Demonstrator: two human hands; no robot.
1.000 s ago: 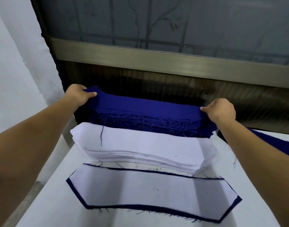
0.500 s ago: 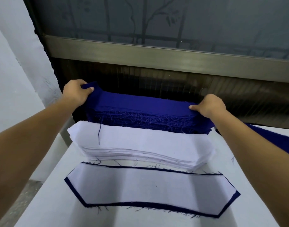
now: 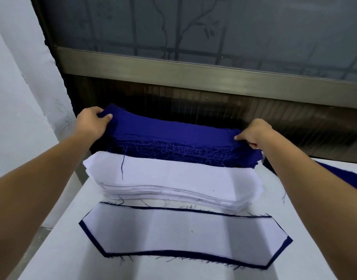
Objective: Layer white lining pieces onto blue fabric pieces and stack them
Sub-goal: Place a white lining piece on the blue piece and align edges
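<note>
A thick stack of blue fabric pieces lies at the table's far edge. My left hand pinches the top blue piece at its left end, and my right hand pinches it at its right end. In front of it sits a stack of white lining pieces with a blue thread on top. Nearest to me lies a layered piece, white lining on blue fabric, with a blue border showing all round.
The white table ends at the left, where floor shows below. A dark window frame and a white wall stand behind. More blue fabric lies at the right, under my right forearm.
Both hands have stayed at the ends of the blue stack. My thumbs have shifted slightly on the top piece, and its ends sit a little higher.
</note>
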